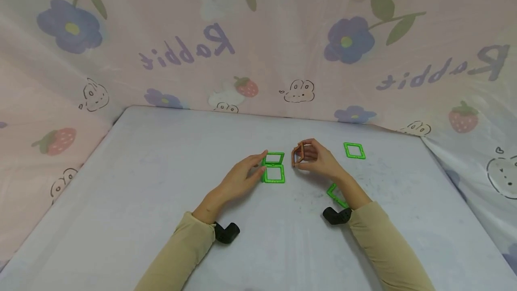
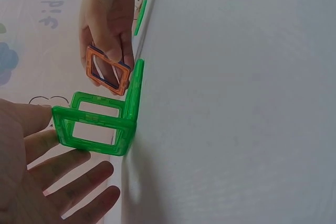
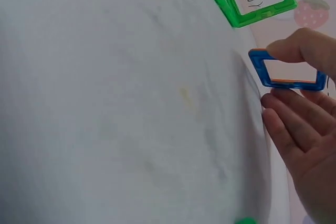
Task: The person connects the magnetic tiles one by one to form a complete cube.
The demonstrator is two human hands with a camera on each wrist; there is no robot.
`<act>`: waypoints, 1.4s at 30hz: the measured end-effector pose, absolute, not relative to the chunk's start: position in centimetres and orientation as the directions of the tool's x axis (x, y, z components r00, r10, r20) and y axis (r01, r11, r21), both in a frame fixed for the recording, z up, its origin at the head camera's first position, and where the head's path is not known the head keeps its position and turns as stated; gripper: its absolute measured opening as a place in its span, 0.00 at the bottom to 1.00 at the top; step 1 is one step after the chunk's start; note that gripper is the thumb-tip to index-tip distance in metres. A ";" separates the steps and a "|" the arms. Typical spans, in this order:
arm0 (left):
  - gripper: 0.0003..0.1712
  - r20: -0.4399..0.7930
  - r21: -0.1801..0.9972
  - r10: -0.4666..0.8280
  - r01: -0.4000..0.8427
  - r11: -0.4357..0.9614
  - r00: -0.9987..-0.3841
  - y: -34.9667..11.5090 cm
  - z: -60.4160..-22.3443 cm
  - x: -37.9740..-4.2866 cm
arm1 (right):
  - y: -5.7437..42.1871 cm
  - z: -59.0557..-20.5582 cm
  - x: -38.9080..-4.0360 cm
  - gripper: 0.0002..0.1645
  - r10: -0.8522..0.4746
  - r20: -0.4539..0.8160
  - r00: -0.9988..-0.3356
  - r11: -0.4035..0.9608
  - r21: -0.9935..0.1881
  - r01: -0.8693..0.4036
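Note:
My left hand point(image 1: 238, 178) holds the left upright panel of several joined green square magnetic tiles point(image 1: 275, 181) between thumb and index finger; its other fingers spread out straight in the left wrist view. One green tile lies flat on the table and others stand up from it. Just right of this, my right hand point(image 1: 324, 160) pinches a pair of square magnetic tiles, an orange tile point(image 2: 124, 83) and a blue tile point(image 3: 294, 84), above the table. The orange side faces the green structure. Where the fingers cover the pair, its far edges are hidden.
A loose green square tile point(image 1: 346, 151) lies to the right of the right hand. Nearer, another green tile point(image 1: 335, 197) is partly hidden under the right wrist. Behind the white table point(image 1: 181, 147) hangs a printed cloth point(image 1: 266, 57). Black devices point(image 1: 227, 233) sit at both wrists.

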State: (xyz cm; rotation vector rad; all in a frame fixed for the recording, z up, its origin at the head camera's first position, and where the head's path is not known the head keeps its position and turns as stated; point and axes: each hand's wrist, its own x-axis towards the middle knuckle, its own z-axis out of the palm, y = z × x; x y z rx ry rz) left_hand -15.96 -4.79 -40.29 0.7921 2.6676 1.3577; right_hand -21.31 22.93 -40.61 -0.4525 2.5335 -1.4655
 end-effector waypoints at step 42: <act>0.30 0.168 0.764 0.454 0.406 0.500 -0.875 -4.7 -40.2 -15.8 | 21.9 -40.9 -18.5 0.36 -0.473 0.034 -0.881 0.455 -0.846 -0.277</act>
